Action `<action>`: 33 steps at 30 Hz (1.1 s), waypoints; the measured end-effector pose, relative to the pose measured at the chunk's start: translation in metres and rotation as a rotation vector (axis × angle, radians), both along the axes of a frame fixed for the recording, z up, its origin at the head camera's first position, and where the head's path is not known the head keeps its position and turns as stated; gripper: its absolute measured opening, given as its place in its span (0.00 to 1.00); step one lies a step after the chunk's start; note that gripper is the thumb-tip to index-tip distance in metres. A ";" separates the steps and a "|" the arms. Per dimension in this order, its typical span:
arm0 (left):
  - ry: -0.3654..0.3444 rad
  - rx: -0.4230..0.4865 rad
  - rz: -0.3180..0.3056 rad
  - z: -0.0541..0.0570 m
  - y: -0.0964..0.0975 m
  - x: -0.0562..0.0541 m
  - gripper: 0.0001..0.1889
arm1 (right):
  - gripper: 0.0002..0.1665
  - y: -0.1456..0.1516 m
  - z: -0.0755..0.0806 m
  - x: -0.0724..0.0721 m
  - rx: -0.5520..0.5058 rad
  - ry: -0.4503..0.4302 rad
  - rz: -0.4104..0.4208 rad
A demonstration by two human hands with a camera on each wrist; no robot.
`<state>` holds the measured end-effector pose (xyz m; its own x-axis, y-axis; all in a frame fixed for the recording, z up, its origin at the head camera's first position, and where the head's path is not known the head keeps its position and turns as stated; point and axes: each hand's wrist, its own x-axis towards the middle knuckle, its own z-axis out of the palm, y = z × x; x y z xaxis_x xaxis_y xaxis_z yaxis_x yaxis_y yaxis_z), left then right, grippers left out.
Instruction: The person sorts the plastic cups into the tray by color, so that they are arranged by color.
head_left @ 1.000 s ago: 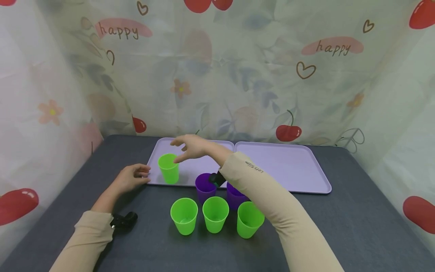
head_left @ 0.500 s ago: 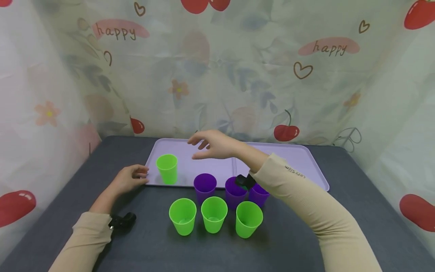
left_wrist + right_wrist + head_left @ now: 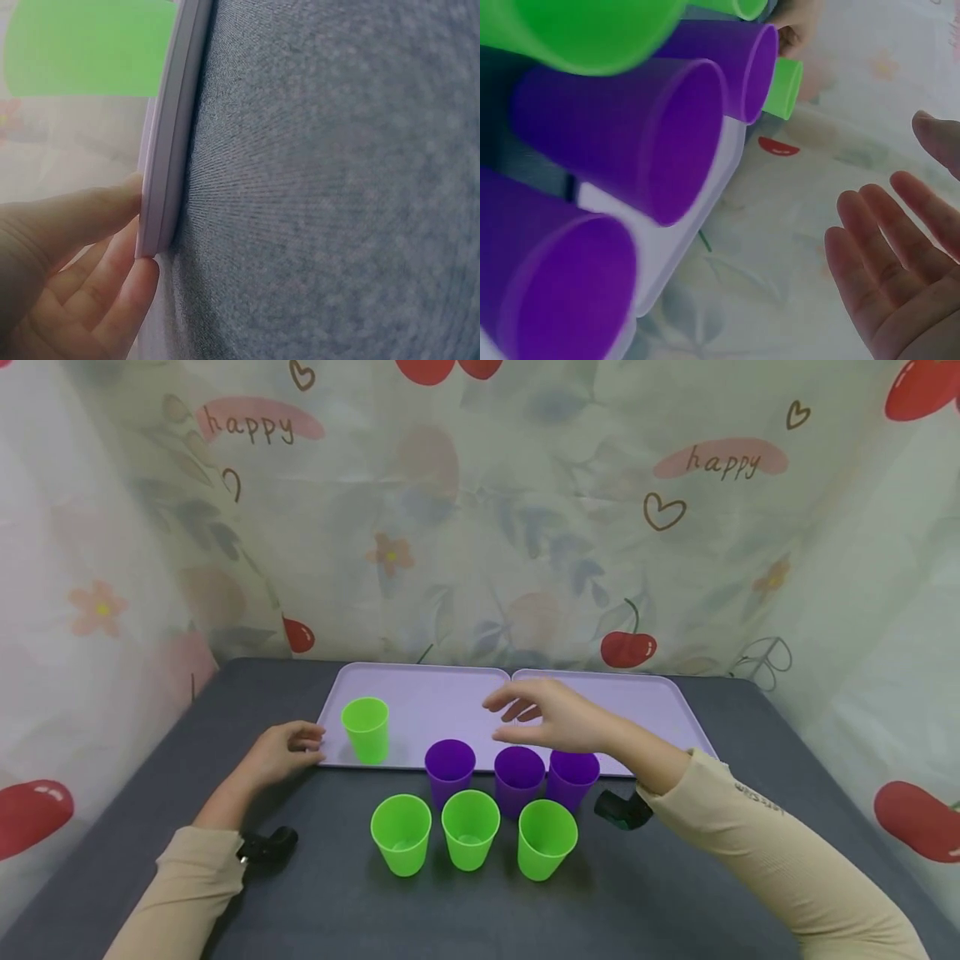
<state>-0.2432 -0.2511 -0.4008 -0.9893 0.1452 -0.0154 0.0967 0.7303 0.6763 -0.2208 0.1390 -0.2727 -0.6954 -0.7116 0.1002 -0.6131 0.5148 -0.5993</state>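
Observation:
My left hand [image 3: 281, 754] is at the front left corner of the left lilac tray [image 3: 420, 693]; the left wrist view shows its thumb [image 3: 112, 206] and fingers pinching the tray's corner [image 3: 161, 217]. A lime green cup [image 3: 366, 731] stands upright on that tray, near its left end. My right hand [image 3: 558, 714] hovers with nothing in it above the purple cups, its fingers relaxed and thumb spread apart. Below it are three upright purple cups [image 3: 519, 779] in a row along the trays' front edge. Nearer to me stand three lime green cups [image 3: 470, 829], mouths up.
A second lilac tray [image 3: 645, 706] adjoins the first on the right. Both lie toward the back of a dark grey table [image 3: 337, 902]. A printed curtain [image 3: 487, 543] with cherries and flowers hangs behind and at both sides.
My right hand has moved right, away from the green cup on the left tray, to above the purple cups. The left hand has stayed at the tray's corner.

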 end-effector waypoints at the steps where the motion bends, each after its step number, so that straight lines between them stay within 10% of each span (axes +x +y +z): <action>1: -0.001 0.002 0.001 0.000 -0.001 0.000 0.22 | 0.22 0.005 -0.002 0.003 -0.014 0.004 -0.003; 33: -0.009 0.011 -0.011 0.003 0.000 0.001 0.22 | 0.32 0.075 -0.063 0.041 -0.164 -0.023 0.073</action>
<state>-0.2418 -0.2515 -0.3980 -0.9875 0.1558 -0.0223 0.0984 0.7216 0.6853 -0.1801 0.2136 -0.3361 -0.6459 -0.7356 0.2041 -0.6305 0.3633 -0.6859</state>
